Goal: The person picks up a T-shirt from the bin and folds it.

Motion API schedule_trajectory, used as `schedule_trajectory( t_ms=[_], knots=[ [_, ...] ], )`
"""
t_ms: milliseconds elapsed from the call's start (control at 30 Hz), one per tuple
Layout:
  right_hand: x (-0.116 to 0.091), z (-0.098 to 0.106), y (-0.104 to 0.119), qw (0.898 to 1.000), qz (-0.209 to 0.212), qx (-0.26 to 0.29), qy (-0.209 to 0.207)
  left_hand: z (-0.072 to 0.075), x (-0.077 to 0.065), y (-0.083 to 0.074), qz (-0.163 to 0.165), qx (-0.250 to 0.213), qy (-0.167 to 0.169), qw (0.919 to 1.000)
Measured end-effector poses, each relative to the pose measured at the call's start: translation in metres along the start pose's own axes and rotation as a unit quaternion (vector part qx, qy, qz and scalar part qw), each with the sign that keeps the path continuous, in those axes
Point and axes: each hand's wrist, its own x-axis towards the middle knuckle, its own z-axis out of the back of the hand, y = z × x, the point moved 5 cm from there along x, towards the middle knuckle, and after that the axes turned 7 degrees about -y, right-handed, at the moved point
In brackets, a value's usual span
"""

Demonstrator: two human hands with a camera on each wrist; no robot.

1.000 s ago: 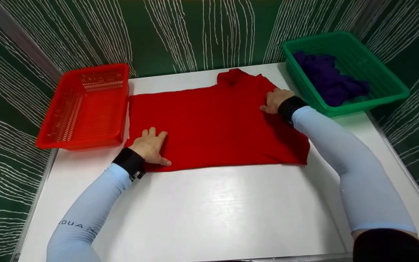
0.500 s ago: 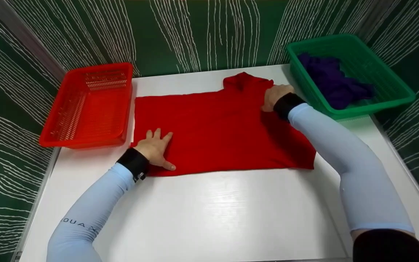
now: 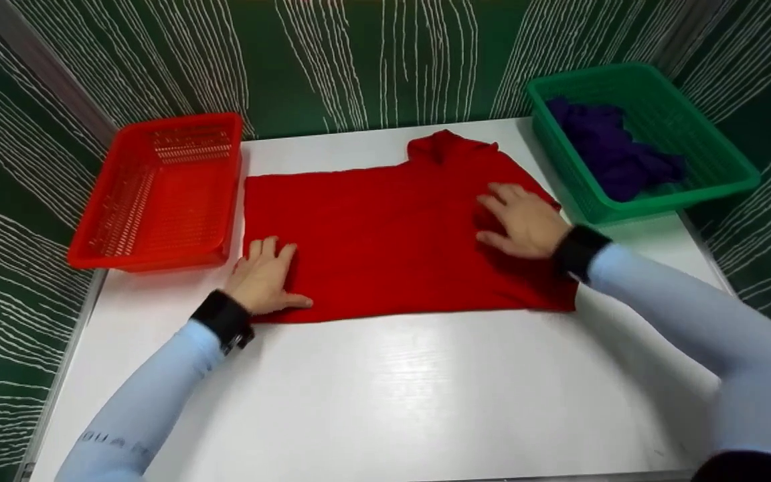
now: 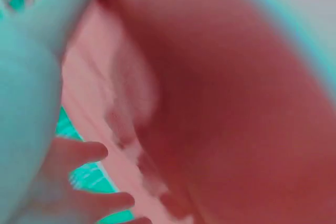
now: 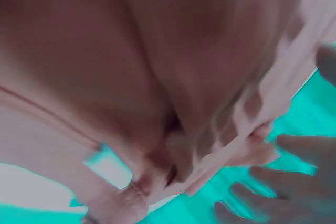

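A red T-shirt (image 3: 372, 241) lies spread flat on the white table, its hem end at the left and its collar end at the right. My left hand (image 3: 262, 276) is over the near left corner of the shirt, fingers spread and thumb pointing right. Over the shirt's right part is my right hand (image 3: 526, 221), with straight, parted fingers and a shadow beneath it. Both wrist views are blurred and tinted; the left (image 4: 79, 187) and right (image 5: 294, 182) hands show parted fingers with nothing between them.
A red plastic basket (image 3: 233, 201) stands at the left, close to the shirt's hem. At the back right, a green basket (image 3: 700, 191) holds a crumpled purple cloth (image 3: 616, 150). Green walls with white streaks (image 3: 352, 67) enclose the table (image 3: 399, 395).
My right hand has let go near the shirt's upper right edge and moved toward me, its fingers spreading. The left hand has shifted slightly left. The shirt slid slightly right earlier.
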Motion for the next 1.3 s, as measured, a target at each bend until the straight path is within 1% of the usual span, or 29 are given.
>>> schedule_trajectory(
  t_ms=[33,67,100,133,167,200,267,300,333,367,400,433,467,500,567,633,733,800,867,967,1067,1167,1233,1300],
  knots=[
    [-0.013,0.001,0.013,0.999,0.029,0.001,-0.014,0.001,-0.008,-0.004,-0.016,-0.005,-0.031,0.9994],
    [-0.024,0.0,0.025,0.999,0.049,0.006,-0.013,0.002,-0.014,-0.009,-0.032,-0.013,-0.052,0.9981],
    [-0.034,-0.001,0.038,0.998,0.063,0.012,-0.003,0.001,-0.018,-0.017,-0.049,-0.021,-0.069,0.9962],
    [-0.04,-0.003,0.05,0.997,0.071,0.017,0.015,0.0,-0.02,-0.028,-0.065,-0.027,-0.071,0.995],
    [-0.043,-0.008,0.061,0.996,0.071,0.023,0.042,-0.004,-0.02,-0.04,-0.076,-0.032,-0.062,0.9947],
    [-0.044,-0.014,0.072,0.995,0.068,0.029,0.067,-0.009,-0.019,-0.055,-0.086,-0.03,-0.044,0.9949],
    [-0.039,-0.028,0.091,0.991,0.055,0.036,0.112,-0.024,-0.013,-0.086,-0.1,-0.026,0.01,0.9946],
    [-0.035,-0.037,0.099,0.99,0.048,0.038,0.127,-0.033,-0.01,-0.1,-0.103,-0.019,0.038,0.9938],
    [-0.031,-0.045,0.105,0.989,0.043,0.039,0.137,-0.041,-0.008,-0.11,-0.105,-0.011,0.066,0.9922],
    [-0.028,-0.052,0.11,0.988,0.038,0.038,0.144,-0.048,-0.006,-0.116,-0.104,-0.003,0.088,0.9907],
    [-0.026,-0.058,0.112,0.987,0.035,0.038,0.149,-0.054,-0.005,-0.119,-0.099,0.001,0.105,0.9895],
    [-0.026,-0.063,0.112,0.987,0.029,0.036,0.156,-0.058,-0.005,-0.117,-0.091,0.0,0.116,0.9891],
    [-0.027,-0.065,0.11,0.986,0.024,0.038,0.159,-0.06,-0.006,-0.112,-0.08,-0.001,0.124,0.9891],
    [-0.029,-0.066,0.107,0.986,0.018,0.04,0.163,-0.06,-0.008,-0.103,-0.066,-0.003,0.126,0.9898],
    [-0.034,-0.065,0.095,0.985,0.004,0.045,0.168,-0.057,-0.012,-0.079,-0.029,-0.024,0.119,0.9921],
    [-0.039,-0.062,0.08,0.983,-0.014,0.057,0.173,-0.051,-0.016,-0.052,0.019,-0.046,0.109,0.9928],
    [-0.049,-0.056,0.05,0.982,-0.052,0.063,0.171,-0.044,-0.024,-0.011,0.094,-0.059,0.094,0.9893],
    [-0.056,-0.052,0.029,0.981,-0.081,0.06,0.168,-0.043,-0.028,0.01,0.135,-0.058,0.094,0.9847],
    [-0.065,-0.045,0.008,0.978,-0.114,0.057,0.164,-0.04,-0.03,0.022,0.158,-0.057,0.095,0.9812],
    [-0.078,-0.038,-0.014,0.974,-0.147,0.056,0.163,-0.038,-0.033,0.03,0.17,-0.056,0.096,0.9792],
    [-0.087,-0.031,-0.025,0.97,-0.164,0.055,0.17,-0.035,-0.038,0.031,0.174,-0.047,0.092,0.9792],
    [-0.092,-0.024,-0.025,0.968,-0.165,0.038,0.183,-0.035,-0.042,0.026,0.17,-0.028,0.089,0.981],
    [-0.094,-0.018,-0.023,0.967,-0.162,0.01,0.195,-0.034,-0.044,0.022,0.163,-0.011,0.087,0.9827],
    [-0.095,-0.011,-0.018,0.963,-0.158,-0.025,0.215,-0.033,-0.045,0.016,0.155,0.009,0.09,0.9838]
  ],
)
